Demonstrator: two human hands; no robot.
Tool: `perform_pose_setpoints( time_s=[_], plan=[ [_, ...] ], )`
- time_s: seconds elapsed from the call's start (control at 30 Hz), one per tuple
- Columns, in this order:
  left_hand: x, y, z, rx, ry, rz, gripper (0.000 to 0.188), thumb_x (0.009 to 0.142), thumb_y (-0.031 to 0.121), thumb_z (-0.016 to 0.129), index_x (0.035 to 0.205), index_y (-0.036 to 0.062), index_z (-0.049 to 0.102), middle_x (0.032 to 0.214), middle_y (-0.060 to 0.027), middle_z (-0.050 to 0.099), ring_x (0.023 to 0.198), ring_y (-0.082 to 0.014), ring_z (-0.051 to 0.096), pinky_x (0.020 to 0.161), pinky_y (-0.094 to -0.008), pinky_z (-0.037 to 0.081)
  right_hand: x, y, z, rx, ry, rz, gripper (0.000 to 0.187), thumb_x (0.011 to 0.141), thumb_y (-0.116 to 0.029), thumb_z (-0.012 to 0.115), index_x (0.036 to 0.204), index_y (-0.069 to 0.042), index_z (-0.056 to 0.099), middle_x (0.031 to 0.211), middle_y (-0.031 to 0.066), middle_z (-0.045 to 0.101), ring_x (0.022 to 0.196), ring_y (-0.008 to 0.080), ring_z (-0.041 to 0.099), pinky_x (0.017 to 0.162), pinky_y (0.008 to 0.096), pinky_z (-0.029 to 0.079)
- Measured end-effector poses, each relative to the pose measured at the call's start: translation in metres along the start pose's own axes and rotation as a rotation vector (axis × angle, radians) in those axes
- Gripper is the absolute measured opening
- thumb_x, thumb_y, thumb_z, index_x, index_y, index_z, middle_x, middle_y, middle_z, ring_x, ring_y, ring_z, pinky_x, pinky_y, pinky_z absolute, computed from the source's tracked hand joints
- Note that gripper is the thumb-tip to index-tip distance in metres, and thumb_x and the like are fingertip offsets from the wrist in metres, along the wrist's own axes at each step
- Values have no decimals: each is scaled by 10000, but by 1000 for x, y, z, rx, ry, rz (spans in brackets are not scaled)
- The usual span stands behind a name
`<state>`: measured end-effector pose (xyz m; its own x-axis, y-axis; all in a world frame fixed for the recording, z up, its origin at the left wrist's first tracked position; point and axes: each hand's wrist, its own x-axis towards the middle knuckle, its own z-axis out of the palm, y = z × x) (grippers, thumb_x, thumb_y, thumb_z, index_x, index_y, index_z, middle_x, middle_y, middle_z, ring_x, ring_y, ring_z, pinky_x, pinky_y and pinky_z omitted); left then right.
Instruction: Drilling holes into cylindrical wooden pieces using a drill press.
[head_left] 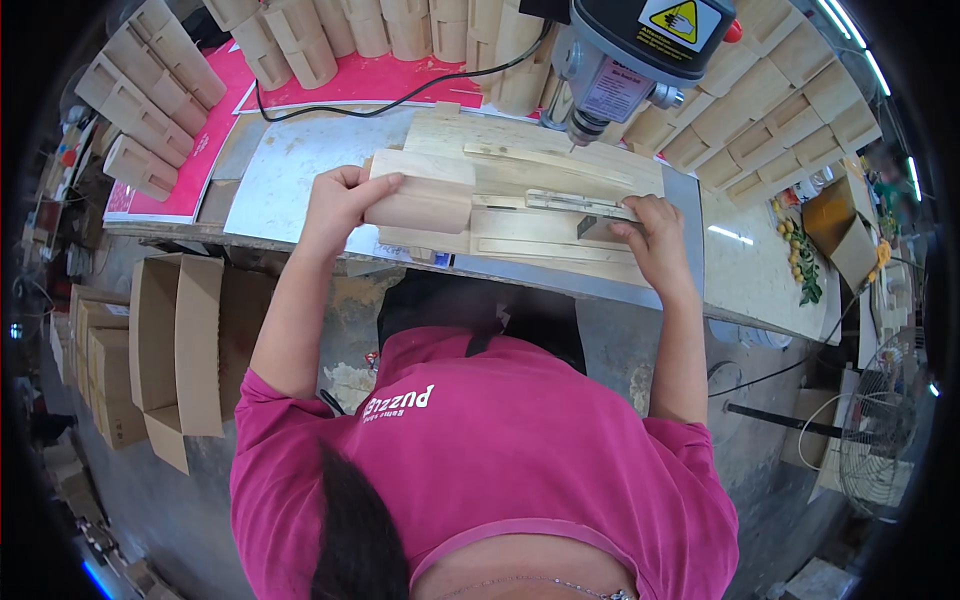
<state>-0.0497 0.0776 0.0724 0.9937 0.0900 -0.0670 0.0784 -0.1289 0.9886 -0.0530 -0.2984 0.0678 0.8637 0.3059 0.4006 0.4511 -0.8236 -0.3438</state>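
My left hand (340, 205) grips the left end of a pale wooden block (428, 192), thumb on top and fingers mostly hidden behind it. The block rests on or just over a light wooden board (610, 180) with raised strips. To the right, my right hand (652, 238) pinches the end of a narrow, pale, slotted strip (565, 202). A dark angled metal piece (588, 226) shows beneath that strip. Whether the two are joined, I cannot tell. Above the board hangs the chuck of a drill press (588, 125).
Stacked hollowed wooden blocks (140, 120) line the table's left, with more blocks (790, 100) at the back right. A black cable (400, 100) crosses the back. Small yellow fruit (797, 252) lies far right. Open cardboard boxes (197, 340) stand below left; a fan (872, 440) stands lower right.
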Motion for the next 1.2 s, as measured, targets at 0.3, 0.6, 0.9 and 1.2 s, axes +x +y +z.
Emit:
perform_pose_setpoints(
  time_s=[0.3, 0.6, 0.9, 1.2],
  plan=[
    [0, -5, 46, -216, -131, -281, 330, 739, 311, 716, 711, 7, 591, 542, 4, 502, 394, -44, 379, 365, -196, 254, 2, -11, 5, 11, 36, -56, 277, 719, -145, 679, 963, -52, 589, 862, 86, 584, 852, 272, 535, 827, 363, 357],
    [10, -31, 87, -369, -325, -283, 378, 738, 315, 743, 836, -23, 606, 600, -19, 531, 498, -66, 464, 455, -203, 360, -1, -12, 7, -42, 104, -57, 301, 700, -146, 690, 969, -59, 586, 862, 85, 585, 843, 283, 527, 800, 372, 359],
    [-10, -46, 100, 373, -205, 649, 549, 639, 227, 780, 1091, -8, 577, 948, -92, 592, 835, -195, 549, 720, -290, 434, -6, -2, 12, -87, 171, -17, 291, 684, -183, 696, 938, -78, 602, 841, 75, 587, 819, 280, 527, 770, 392, 352],
    [29, -60, 128, 691, -53, 731, 577, 574, 297, 776, 1092, 114, 600, 967, -60, 578, 962, -245, 497, 828, -389, 320, 25, 26, 16, -116, 174, 4, 293, 711, -162, 681, 972, -58, 599, 878, 91, 590, 860, 288, 524, 816, 401, 361]
  ],
)
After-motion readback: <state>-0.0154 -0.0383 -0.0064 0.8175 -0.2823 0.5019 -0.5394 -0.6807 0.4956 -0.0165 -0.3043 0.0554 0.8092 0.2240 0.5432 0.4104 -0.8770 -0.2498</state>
